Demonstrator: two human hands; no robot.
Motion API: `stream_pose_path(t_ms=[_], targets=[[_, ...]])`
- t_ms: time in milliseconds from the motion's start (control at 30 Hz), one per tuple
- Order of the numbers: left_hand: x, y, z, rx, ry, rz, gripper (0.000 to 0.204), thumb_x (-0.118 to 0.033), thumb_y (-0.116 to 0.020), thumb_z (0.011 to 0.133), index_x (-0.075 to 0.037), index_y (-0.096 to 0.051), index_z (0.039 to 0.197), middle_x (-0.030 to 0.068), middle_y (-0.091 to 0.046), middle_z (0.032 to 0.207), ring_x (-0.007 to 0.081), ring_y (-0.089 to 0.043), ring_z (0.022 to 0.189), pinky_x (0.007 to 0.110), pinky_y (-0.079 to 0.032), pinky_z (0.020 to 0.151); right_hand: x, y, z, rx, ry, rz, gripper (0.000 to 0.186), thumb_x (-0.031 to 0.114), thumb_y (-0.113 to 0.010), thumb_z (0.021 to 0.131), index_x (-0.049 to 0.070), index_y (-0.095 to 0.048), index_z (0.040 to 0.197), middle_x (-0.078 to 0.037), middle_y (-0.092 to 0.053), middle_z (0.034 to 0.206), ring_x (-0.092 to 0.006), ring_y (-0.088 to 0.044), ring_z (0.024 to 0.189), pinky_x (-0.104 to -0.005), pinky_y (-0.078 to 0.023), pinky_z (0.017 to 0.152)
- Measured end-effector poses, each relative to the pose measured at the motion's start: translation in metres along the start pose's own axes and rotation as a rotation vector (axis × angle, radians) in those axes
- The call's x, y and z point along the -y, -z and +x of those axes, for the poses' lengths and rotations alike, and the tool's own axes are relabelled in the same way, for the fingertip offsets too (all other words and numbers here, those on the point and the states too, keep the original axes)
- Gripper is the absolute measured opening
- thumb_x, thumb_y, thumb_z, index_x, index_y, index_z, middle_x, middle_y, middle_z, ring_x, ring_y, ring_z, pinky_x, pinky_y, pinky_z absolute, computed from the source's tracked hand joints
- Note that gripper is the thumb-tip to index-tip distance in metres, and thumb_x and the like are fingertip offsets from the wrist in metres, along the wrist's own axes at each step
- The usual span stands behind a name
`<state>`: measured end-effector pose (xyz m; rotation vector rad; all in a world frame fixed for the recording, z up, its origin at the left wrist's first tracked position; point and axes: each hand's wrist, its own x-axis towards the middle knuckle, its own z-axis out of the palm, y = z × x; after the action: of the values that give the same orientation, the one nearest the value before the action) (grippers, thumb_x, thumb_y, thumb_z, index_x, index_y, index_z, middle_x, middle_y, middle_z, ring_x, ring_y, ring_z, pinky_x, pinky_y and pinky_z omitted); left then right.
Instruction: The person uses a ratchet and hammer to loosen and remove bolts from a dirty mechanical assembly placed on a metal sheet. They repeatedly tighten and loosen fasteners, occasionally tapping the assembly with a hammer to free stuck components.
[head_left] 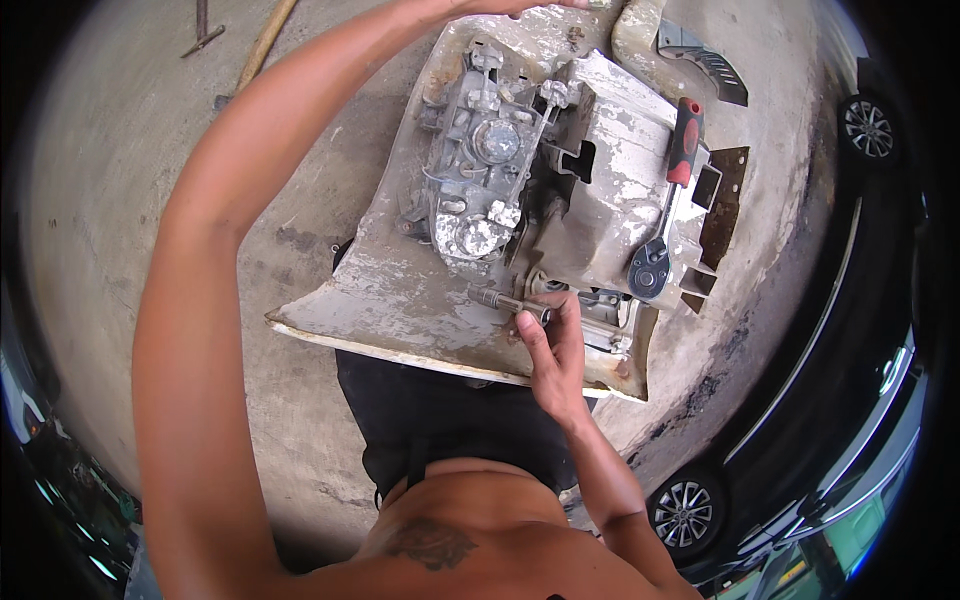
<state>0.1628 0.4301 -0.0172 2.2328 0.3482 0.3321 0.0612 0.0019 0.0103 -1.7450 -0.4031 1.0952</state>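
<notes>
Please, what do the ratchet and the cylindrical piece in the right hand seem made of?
Ratchet: probably polished steel, judging by its shine; its smooth red-and-black handle looks like plastic or rubber.
Cylindrical piece in the right hand: grey metallic sheen, likely steel.

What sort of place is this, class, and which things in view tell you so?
Probably a car repair yard or workshop: a ratchet wrench lies on a worn, flaking part, and a black car stands to the right.
</notes>
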Motion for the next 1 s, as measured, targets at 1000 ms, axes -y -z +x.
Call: stream_pose_path(t_ms=[1000], targets=[[0.086, -0.135, -0.499, -0.119, 0.919, 0.404, 0.032, -0.027, -0.067, 0.088, 0.001, -0.058, 0.101, 0.0230, -0.063, 0.102, 0.0460, -0.067, 0.089, 0.054, -0.050, 0.075, 0.072, 0.093, 0.084, -0.719, 0.305, -0.743, 0.034, 0.031, -0.069, 0.101, -0.001, -0.063, 0.103, -0.013, -0.068, 0.089, -0.0183, -0.061, 0.079, -0.0368, -0.050, 0.075]])
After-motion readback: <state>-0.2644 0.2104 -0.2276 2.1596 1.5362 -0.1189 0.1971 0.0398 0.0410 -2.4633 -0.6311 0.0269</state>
